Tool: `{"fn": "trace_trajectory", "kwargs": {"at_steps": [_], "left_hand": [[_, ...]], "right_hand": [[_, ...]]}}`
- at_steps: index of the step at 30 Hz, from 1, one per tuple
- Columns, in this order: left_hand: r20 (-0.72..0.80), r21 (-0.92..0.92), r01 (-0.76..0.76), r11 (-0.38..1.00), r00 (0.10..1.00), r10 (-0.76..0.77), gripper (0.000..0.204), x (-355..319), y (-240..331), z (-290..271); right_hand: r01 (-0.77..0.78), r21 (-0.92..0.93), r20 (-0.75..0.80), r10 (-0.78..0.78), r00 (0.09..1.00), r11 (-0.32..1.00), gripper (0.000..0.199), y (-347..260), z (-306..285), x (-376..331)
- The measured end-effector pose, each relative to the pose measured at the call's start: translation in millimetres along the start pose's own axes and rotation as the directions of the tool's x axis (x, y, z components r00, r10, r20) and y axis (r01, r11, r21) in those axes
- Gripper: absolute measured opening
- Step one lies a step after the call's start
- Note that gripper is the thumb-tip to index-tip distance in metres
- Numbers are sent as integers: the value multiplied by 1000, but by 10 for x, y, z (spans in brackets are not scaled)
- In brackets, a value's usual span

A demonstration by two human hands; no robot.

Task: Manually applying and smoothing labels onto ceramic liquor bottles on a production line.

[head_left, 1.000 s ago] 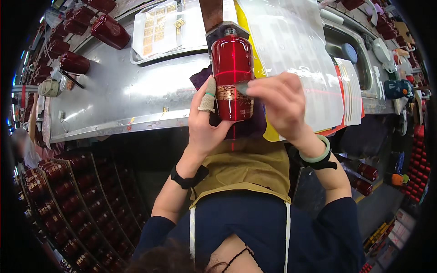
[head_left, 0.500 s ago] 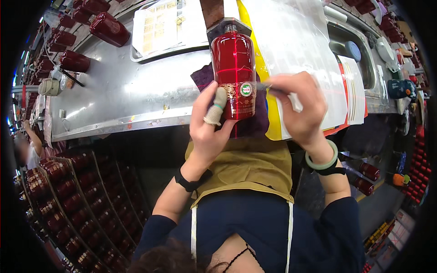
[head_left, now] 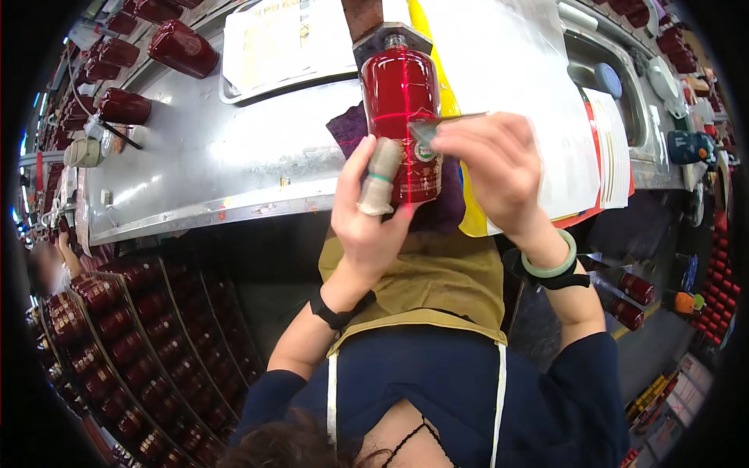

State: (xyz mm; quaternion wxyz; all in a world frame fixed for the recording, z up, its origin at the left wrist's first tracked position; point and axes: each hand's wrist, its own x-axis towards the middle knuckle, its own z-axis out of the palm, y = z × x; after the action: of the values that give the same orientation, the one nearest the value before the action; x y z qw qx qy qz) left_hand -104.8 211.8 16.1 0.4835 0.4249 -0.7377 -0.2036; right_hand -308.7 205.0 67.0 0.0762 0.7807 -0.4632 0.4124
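A glossy dark-red glass bottle [head_left: 399,86] lies with its neck pointing away from me, its lower end on a purple cloth [head_left: 443,204]. My left hand [head_left: 370,214] grips the bottle's base and left side, one finger wrapped in a beige cloth sleeve [head_left: 381,168]. Gold print and a round green-and-white emblem [head_left: 424,150] show on the glass. Pinched in my right hand [head_left: 503,168] is a thin, flat, scraper-like tool [head_left: 425,131], its grey blade over the bottle just above the emblem. Whether the blade touches the glass I cannot tell. Red light lines cross the bottle.
A dark metal stop [head_left: 374,39] stands behind the bottle's neck. To its left is a tray [head_left: 226,90] with printed sheets on the steel bench [head_left: 234,156]. White sheets [head_left: 515,70] lie right, before a sink [head_left: 644,117]. Racks of red bottles [head_left: 129,343] stand lower left.
My right hand has moved up and left, bringing the blade from beside the bottle to over it. The emblem is now partly covered. My left hand still holds the bottle.
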Motion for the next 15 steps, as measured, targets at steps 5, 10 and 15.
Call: {"fn": "trace_trajectory", "kwargs": {"at_steps": [5, 10, 15], "left_hand": [[40, -13, -32, 999, 999, 33, 70, -37, -184, -81], [61, 24, -83, 996, 995, 81, 71, 18, -180, -80], [58, 21, -112, 994, 992, 110, 75, -36, -218, -87]], "right_hand": [[-111, 268, 108, 85, 990, 957, 23, -195, 77, 53], [79, 102, 20, -81, 996, 992, 17, -40, 132, -70], [-2, 122, -85, 12, 996, 993, 34, -25, 110, -17]]}}
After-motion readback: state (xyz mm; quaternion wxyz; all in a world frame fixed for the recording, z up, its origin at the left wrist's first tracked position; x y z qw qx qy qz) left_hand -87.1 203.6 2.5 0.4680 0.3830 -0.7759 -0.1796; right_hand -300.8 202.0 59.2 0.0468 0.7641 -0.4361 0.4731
